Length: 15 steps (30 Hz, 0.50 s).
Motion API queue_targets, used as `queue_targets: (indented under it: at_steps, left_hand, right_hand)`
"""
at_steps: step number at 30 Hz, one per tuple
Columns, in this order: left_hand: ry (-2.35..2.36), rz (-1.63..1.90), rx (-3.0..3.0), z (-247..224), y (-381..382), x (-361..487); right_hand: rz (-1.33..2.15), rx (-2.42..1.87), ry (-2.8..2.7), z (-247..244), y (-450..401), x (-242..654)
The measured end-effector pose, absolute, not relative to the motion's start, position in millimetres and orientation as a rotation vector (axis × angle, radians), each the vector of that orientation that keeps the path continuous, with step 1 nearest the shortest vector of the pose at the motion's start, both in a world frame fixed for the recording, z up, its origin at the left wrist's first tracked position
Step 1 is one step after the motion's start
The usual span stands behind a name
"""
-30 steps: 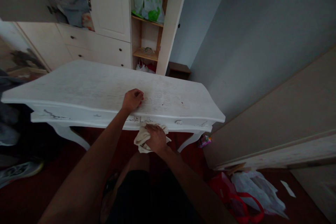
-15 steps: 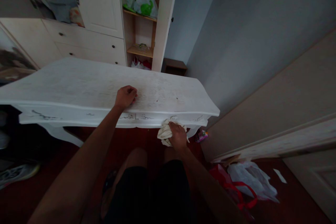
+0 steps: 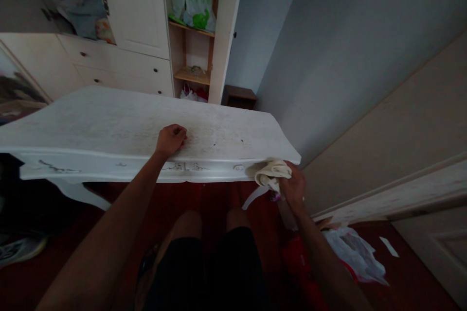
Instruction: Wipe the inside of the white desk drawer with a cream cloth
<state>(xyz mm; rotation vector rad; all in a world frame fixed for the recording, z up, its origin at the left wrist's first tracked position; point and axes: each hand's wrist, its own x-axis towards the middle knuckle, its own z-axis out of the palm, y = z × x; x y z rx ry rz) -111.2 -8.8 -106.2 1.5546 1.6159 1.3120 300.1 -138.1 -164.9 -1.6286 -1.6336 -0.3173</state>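
A white table [image 3: 120,112] with a smudged top and carved drawer fronts stands before me. My left hand [image 3: 171,140] rests on its top near the front edge, fingers curled in; whether something small is in them is hidden. My right hand [image 3: 292,182] grips a crumpled cream cloth [image 3: 272,172] against the right end of the table's front, just under the rim. The cloth covers part of the carved front there. Two small dark specks lie on the top to the right of my left hand.
Behind the table stands a white wardrobe [image 3: 134,9] with an open door and plastic bags [image 3: 197,0] on a shelf. A grey wall [image 3: 346,34] rises at the right. On the red floor lie a white plastic bag [image 3: 355,252] and, at left, a shoe [image 3: 22,250].
My right hand has moved the cloth rightward along the table's front, from beside the round carved ornament to near the right corner. The left hand stays in place on the top.
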Motion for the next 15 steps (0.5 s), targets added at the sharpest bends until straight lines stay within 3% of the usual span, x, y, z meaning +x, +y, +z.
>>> queue_targets:
  at_steps: [8,15]
  left_hand:
    - [1.601,1.302,1.563,-102,-12,-111]
    - [1.570,1.329,1.519,-110,-9,-113]
  right_hand:
    - [-0.543,-1.248,-1.518,-60,-88,258]
    - [-0.299,-1.334,-2.146,-77,-14,189]
